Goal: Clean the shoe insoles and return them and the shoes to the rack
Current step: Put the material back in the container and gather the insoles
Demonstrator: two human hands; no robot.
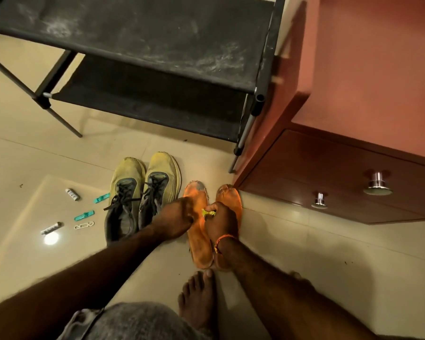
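Two orange insoles (pixel 199 241) lie on the tiled floor (pixel 304 253) between the yellow shoes (pixel 142 192) and a red-brown drawer cabinet (pixel 341 182). Left hand (pixel 179 217) presses one insole, fingers hidden; right hand (pixel 219 222) grips a yellow cloth (pixel 207 213). The dusty black rack (pixel 145 45) stands behind; small clips (pixel 84 215) lie leftward.

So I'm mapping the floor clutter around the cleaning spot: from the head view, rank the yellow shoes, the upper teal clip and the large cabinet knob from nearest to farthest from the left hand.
1. Yellow shoes: right beside the left hand, on its left.
2. Upper teal clip: farther left, past the shoes.
3. Large cabinet knob: far right, on the drawer front.
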